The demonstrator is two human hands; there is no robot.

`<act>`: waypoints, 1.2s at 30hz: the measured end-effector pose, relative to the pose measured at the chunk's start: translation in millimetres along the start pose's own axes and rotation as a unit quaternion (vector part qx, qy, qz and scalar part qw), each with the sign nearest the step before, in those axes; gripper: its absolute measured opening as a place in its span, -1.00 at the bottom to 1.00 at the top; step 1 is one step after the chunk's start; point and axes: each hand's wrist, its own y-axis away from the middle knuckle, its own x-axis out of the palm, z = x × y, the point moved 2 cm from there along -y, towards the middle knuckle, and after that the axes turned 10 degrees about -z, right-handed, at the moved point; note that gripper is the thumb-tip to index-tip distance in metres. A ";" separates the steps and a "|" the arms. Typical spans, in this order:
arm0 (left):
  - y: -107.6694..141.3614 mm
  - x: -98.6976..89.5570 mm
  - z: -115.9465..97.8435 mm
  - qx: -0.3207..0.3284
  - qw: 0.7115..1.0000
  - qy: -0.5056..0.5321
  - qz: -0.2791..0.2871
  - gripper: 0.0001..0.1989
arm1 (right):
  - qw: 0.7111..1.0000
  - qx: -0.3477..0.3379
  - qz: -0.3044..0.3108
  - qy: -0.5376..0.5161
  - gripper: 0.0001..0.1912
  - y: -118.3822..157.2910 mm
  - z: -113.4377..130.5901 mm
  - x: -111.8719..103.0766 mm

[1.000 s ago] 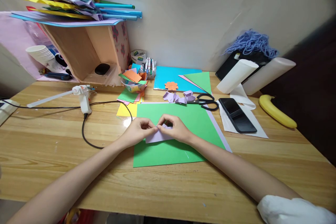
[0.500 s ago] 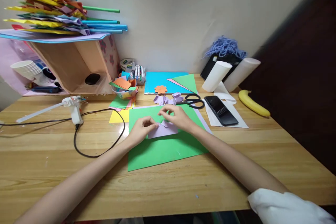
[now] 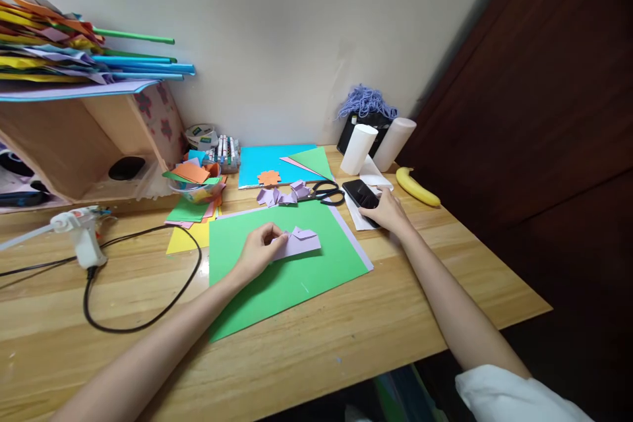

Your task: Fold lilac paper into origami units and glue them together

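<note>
My left hand (image 3: 259,252) pinches the left end of a folded purple paper (image 3: 299,245) just above a large green sheet (image 3: 257,290). On the right, my right hand (image 3: 388,212) has its thumb and fingers around the lower end of a black smartphone (image 3: 360,194). The phone lies on white paper. Behind the green sheet are several cut purple paper pieces (image 3: 287,196), black-handled scissors (image 3: 326,194) and an orange paper flower (image 3: 270,178).
At the left are a white glue gun (image 3: 84,237) with a looping black cable and a bowl of paper scraps (image 3: 195,184). White paper rolls (image 3: 359,149) stand at the back right near a banana (image 3: 417,187). A cardboard box (image 3: 93,145) carries paper flowers.
My right hand has left the purple paper and moved right onto the phone. The left hand keeps its pinch. The view has turned right, so things sit farther left.
</note>
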 end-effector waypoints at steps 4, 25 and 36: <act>2.2 -0.7 0.7 0.000 1.000 -0.011 -0.002 -0.75 | 0.999 -0.020 -0.027 -0.007 -0.17 1.2 8.8 4.7; 2.6 2.1 1.2 -0.002 1.000 -0.022 0.015 -0.76 | 0.967 0.131 0.126 -0.179 -0.37 -12.5 -32.7 -11.3; 2.3 1.8 0.7 0.000 1.000 -0.018 0.017 -0.75 | 0.971 0.124 0.107 -0.173 -0.39 -14.2 -31.6 -7.9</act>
